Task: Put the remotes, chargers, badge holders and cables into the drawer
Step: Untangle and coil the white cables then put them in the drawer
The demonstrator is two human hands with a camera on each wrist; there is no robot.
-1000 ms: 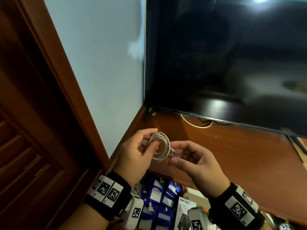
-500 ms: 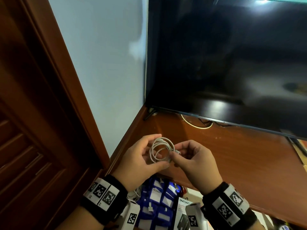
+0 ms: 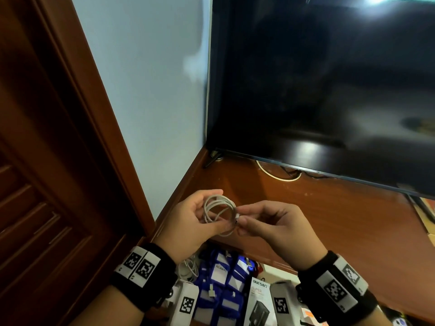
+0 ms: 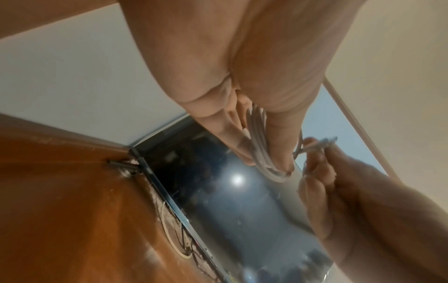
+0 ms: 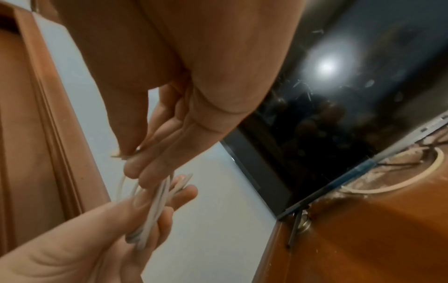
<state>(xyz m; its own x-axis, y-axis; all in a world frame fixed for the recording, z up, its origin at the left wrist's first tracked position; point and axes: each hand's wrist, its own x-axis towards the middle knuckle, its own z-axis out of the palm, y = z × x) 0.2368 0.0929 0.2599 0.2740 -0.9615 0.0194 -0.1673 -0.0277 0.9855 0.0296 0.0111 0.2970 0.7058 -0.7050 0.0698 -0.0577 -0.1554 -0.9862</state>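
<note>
A white cable (image 3: 219, 211) wound into a small coil hangs in the air between both hands, above the front edge of the wooden cabinet top (image 3: 329, 220). My left hand (image 3: 195, 220) pinches the coil's left side between thumb and fingers; the bundled strands (image 4: 260, 145) show there in the left wrist view. My right hand (image 3: 266, 222) pinches the cable's plug end (image 3: 236, 218) at the coil's right side. The coil (image 5: 155, 212) appears edge-on in the right wrist view. Below the hands, the open drawer (image 3: 277, 270) holds blue badge holders (image 3: 223, 281), white cables (image 3: 188, 269) and boxes.
A large black TV (image 3: 324, 85) stands on the cabinet top, with a white cord (image 3: 277, 176) looping under it. A wooden door (image 3: 42, 184) and its frame are on the left, beside a pale wall (image 3: 146, 90). A boxed charger (image 3: 259, 302) lies in the drawer.
Both hands have stayed over the cabinet edge, working the coil. The right hand has closed in on the plug end and now pinches it against the coil's right side.
</note>
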